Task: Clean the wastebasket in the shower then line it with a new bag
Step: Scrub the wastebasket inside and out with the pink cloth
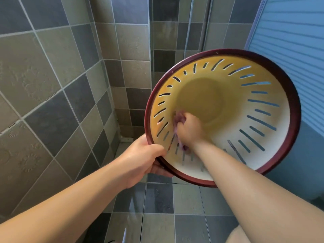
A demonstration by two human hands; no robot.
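A round wastebasket [263,155] with a dark red rim, cream-yellow inside and slotted walls is held up in the air, its mouth tilted toward me. My left hand [145,158] grips the rim at its lower left edge. My right hand [188,128] reaches inside and clutches a small pink-purple cloth [178,118], pressing it against the inner wall on the left side. The cloth is blurred and mostly hidden by my fingers.
Grey and dark tiled walls [52,85] close in on the left and behind. The tiled shower floor [166,216] lies below. A shower hose [188,28] hangs at the back corner, and a blue ribbed door panel [298,41] stands on the right.
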